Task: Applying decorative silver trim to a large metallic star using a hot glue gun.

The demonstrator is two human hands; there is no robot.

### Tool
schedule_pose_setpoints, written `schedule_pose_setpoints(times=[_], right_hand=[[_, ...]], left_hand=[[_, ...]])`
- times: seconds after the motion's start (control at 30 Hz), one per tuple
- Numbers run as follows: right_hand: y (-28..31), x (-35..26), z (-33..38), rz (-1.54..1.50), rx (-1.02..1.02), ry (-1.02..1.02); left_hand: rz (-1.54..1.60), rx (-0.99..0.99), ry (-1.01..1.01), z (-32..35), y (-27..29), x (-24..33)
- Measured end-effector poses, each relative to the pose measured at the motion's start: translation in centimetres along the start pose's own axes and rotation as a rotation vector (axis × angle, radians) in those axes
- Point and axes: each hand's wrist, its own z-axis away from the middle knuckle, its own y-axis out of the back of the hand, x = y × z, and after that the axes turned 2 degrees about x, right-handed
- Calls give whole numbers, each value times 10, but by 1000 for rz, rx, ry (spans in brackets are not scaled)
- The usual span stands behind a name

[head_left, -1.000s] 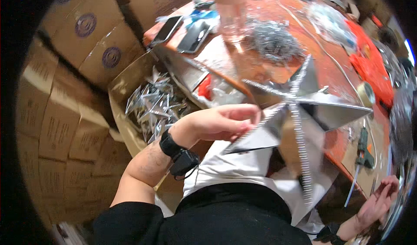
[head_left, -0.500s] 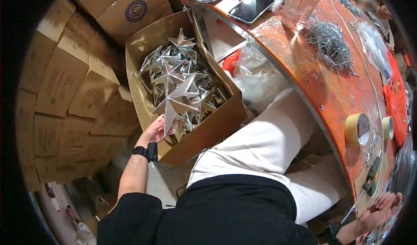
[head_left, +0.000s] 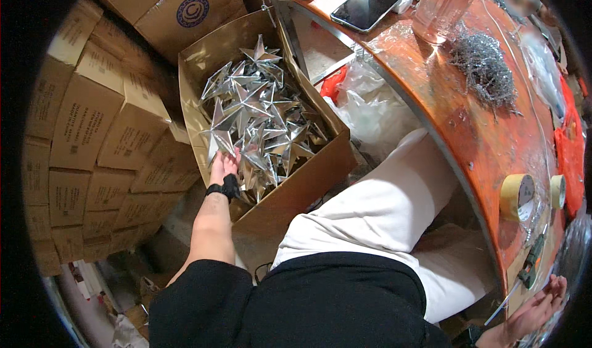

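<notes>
An open cardboard box [head_left: 296, 198] holds a heap of silver, mirror-like five-pointed stars [head_left: 246, 101]. At the box's near left side, my left hand [head_left: 224, 165] reaches in, its fingers closed at the lower part of a silver star [head_left: 221, 126] that lies against the heap. The star hides part of the grip. Over at the lower right, by the table's edge, my right hand [head_left: 542, 305] rests with its fingers loosely bent and apart, nothing visible in them. Closest to it is a dark green tool [head_left: 530, 265] with a thin pale rod [head_left: 502, 305].
Stacked cartons [head_left: 86, 110] wall off the left. On the orange table [head_left: 456, 114] are two phones [head_left: 367, 7], a clear jar [head_left: 443, 12], a tangle of silver wire [head_left: 487, 70] and tape rolls [head_left: 517, 197]. White plastic bags [head_left: 376, 110] sit between box and table.
My left hand has lowered the star from above the heap down and leftward onto it. My right hand has barely moved. The view has shifted slightly.
</notes>
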Motion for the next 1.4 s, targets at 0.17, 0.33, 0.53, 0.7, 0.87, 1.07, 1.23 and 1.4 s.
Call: schedule_pose_setpoints(times=[0.17, 0.33, 0.53, 0.7, 0.87, 1.07, 1.23, 1.4], right_hand=[[-7, 13, 3, 27, -92, 41], [-3, 8, 7, -30, -151, 20], [-6, -16, 12, -124, -171, 30], [-12, -11, 16, 65, 329, 27], [36, -12, 2, 50, 258, 14], [130, 5, 5, 307, 441, 41], [259, 19, 8, 677, 702, 77], [322, 24, 3, 670, 741, -157]], left_hand=[[-278, 328, 69, -13, 15, -3], [-386, 374, 63, -10, 29, -15], [-741, 58, -152, 0, -1, -4], [-920, -346, -398, 93, -140, -32], [-1225, -873, -648, 182, -254, -63], [-1342, -1462, -1461, 342, -340, -122], [-1081, -1645, -1459, 367, -380, -170], [-1046, -1588, -1373, 351, -397, -213]])
